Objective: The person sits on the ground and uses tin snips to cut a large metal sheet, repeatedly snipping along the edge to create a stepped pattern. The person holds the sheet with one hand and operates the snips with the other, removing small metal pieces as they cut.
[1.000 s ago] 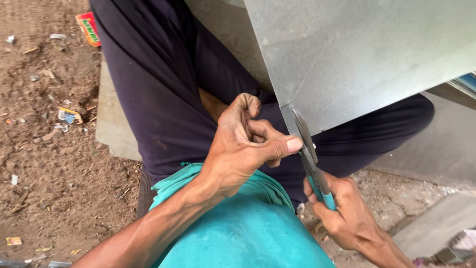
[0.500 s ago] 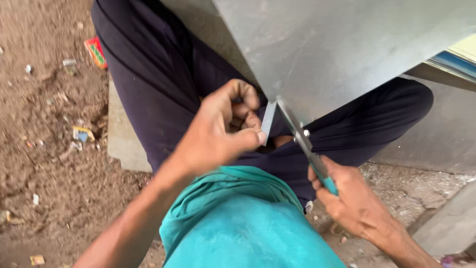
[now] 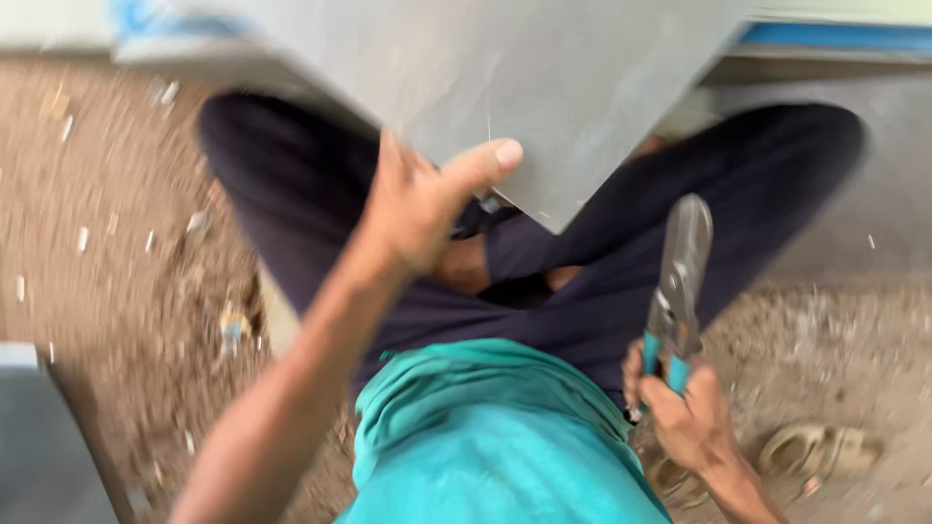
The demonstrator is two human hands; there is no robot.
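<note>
Head view: flat grey metal sheet (image 3: 544, 87)

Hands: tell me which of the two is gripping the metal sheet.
The left hand grips the grey metal sheet near its lower corner, thumb pressed on its face. The right hand is apart from the sheet, holding teal-handled snips beside the knee.

Matt grey metal sheet (image 3: 544, 87), dull steel snips (image 3: 677, 281) with teal plastic grips, rough dirt ground (image 3: 116, 291)
</note>
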